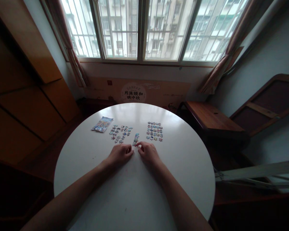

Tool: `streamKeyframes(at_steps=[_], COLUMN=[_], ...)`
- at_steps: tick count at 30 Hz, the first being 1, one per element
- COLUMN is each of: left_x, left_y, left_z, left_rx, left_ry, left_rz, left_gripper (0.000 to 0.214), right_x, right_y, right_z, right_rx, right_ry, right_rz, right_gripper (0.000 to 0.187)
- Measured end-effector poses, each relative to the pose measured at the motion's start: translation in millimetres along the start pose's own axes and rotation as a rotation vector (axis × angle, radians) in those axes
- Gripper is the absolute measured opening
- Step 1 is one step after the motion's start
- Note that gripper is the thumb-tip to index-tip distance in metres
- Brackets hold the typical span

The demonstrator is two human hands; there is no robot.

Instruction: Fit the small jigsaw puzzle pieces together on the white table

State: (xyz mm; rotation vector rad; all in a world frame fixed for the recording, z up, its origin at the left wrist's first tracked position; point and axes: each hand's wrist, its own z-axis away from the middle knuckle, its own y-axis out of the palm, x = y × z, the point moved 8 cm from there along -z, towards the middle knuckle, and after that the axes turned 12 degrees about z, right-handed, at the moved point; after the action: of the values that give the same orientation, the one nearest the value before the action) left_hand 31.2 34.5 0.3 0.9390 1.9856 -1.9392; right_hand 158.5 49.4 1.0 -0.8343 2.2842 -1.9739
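A short, narrow strip of joined jigsaw puzzle pieces (135,140) lies on the white table between my two hands. My right hand (148,152) is bent into a pinch at the near end of that strip, its fingertips on a puzzle piece there. My left hand (121,152) rests on the table just left of the strip, fingers curled in toward the thumb; whatever they may hold is hidden. Loose puzzle pieces (121,129) are scattered beyond my left hand. More pieces (154,131) stand in rows beyond my right hand.
The round white table (86,166) carries a colourful printed sheet or packet (102,124) at the far left. A wooden bench (212,117) stands past the table's right side. Cabinets (26,109) line the left wall, and barred windows (139,30) are ahead.
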Motion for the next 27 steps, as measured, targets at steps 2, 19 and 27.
streamKeyframes(at_steps=[2,19,27], left_x=[0.0,2.2,1.8], left_y=[-0.3,0.8,1.1], left_z=[0.0,-0.2,-0.5], left_rx=[-0.004,-0.006,0.000], left_ry=[-0.001,-0.027,-0.007], left_rz=[0.003,-0.022,-0.021], left_gripper=[0.023,0.024,0.024], right_x=[-0.8,0.1,-0.9], right_y=[1.1,-0.7,0.2], right_z=[-0.2,-1.2,-0.4], right_rx=[0.005,0.001,-0.012], right_ry=[0.002,0.001,0.000], right_rz=[0.007,-0.001,-0.014], right_gripper=[0.025,0.024,0.022])
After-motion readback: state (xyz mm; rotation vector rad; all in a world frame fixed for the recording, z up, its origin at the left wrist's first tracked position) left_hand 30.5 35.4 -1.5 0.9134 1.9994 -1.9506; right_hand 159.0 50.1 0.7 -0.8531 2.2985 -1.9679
